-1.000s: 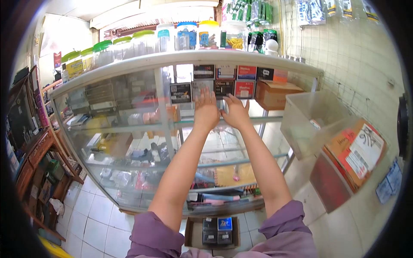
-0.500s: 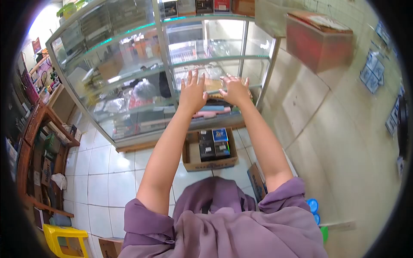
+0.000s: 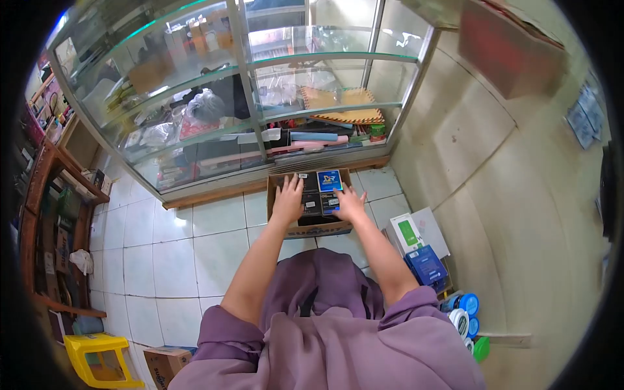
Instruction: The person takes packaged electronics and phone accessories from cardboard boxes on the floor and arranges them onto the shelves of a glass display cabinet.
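Note:
A brown cardboard box (image 3: 318,231) stands on the tiled floor before the glass cabinet. Inside it are several small dark boxes (image 3: 312,205) and one with a blue top (image 3: 329,181). My left hand (image 3: 288,200), fingers spread, is over the left side of the carton, beside the dark boxes. At the right side my right hand (image 3: 350,205) is open too, its fingers next to the blue-topped box and the dark one below it. Neither hand has anything gripped; whether the fingertips touch the boxes is hard to tell.
The glass cabinet (image 3: 260,119) rises just behind the carton. White and blue boxes (image 3: 426,263) and blue-lidded jars (image 3: 468,303) stand at the right by the wall. A yellow stool (image 3: 103,359) and wooden shelving (image 3: 49,221) are at the left.
My hands have come down from the cabinet's upper shelf to the carton on the floor, and the view has tilted downward. The small boxes remain in the carton.

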A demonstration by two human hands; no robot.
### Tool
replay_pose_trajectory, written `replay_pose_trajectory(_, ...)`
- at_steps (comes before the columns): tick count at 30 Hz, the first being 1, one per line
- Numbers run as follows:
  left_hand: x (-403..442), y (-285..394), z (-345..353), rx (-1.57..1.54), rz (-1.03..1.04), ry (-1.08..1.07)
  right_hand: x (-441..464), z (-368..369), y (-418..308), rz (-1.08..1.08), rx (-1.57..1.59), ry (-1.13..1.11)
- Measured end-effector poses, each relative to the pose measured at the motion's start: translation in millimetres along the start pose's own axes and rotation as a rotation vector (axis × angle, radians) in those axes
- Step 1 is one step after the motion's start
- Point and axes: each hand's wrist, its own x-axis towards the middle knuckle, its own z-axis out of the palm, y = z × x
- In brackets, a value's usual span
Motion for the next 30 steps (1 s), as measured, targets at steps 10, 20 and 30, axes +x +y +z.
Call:
replay_pose_trajectory(10,27,-36,119,-0.055,-0.034,-0.332,59,74,-24,-0.252,-0.094,-0.001)
replay_pose_trajectory(20,45,-46,130,0.045,-0.046,-0.295,83,119,-50,-0.405,-0.180,0.240)
replay_pose_trajectory(30,27,-46,126,0.166,-0.017,-0.182,75,95,-63,-0.366,-0.257,0.111)
